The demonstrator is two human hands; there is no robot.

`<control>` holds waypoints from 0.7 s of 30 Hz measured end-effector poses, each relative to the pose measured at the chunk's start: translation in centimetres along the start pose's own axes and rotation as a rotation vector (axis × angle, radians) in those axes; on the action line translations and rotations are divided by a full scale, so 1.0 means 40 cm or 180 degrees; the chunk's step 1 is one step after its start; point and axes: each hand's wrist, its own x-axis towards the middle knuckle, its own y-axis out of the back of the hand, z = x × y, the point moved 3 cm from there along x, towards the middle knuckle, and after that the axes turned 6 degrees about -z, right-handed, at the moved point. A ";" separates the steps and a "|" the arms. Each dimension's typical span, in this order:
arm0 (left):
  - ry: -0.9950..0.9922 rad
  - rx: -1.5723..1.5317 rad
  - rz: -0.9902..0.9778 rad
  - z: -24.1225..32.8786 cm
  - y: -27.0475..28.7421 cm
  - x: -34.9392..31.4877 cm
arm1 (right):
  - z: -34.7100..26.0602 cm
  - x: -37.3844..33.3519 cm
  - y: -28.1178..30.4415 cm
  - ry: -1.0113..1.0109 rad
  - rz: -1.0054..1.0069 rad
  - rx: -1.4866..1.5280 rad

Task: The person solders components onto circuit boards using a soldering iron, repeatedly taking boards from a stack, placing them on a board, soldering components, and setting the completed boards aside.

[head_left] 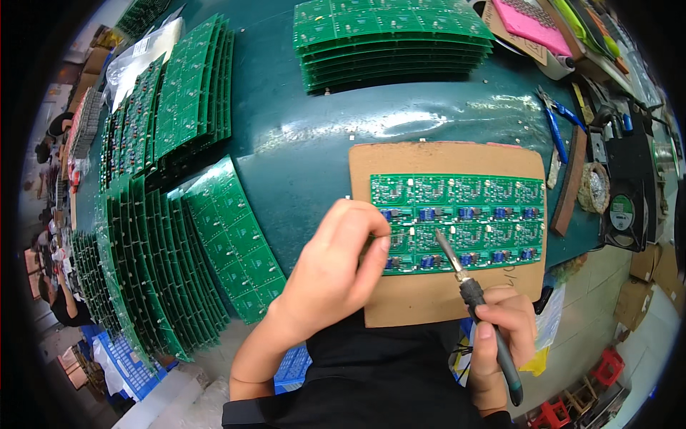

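A green circuit board panel [457,223] with rows of small units and blue parts lies on a brown cardboard sheet [446,297]. In my right hand [507,329] is a soldering iron [468,289], gripped by its dark handle like a pen. Its tip reaches down over the middle of the panel; whether it touches cannot be told. My left hand [339,261] is at the panel's left edge with thumb and forefinger pinched together. What sits between those fingertips, if anything, is hidden.
Stacked green boards [389,50] stand at the back, and more [189,93] stand at the left. One panel [239,243] leans beside upright rows of boards [153,264]. On the right are blue-handled pliers [556,132], a tape roll [594,187] and a black fan [620,218].
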 end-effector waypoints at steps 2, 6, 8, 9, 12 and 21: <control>-0.0037 -0.0023 -0.0188 0.014 -0.023 0.013 | 0.007 0.001 -0.001 -0.0077 0.0035 0.0049; 0.0033 0.0183 -0.0253 0.002 -0.061 0.023 | 0.013 0.008 -0.006 -0.0031 -0.0005 0.0011; -0.0001 0.0245 -0.0263 0.003 -0.069 0.027 | 0.018 0.009 -0.004 -0.0066 -0.0009 0.0081; -0.0029 0.0307 -0.0260 0.005 -0.072 0.028 | 0.020 0.008 -0.004 -0.0079 -0.0081 0.0122; -0.0005 0.0366 -0.0257 0.009 -0.073 0.028 | 0.026 0.012 -0.006 -0.0043 -0.0171 0.0158; 0.0027 0.0064 -0.0078 0.061 -0.077 0.063 | 0.036 -0.012 0.077 -0.0053 0.0458 0.0069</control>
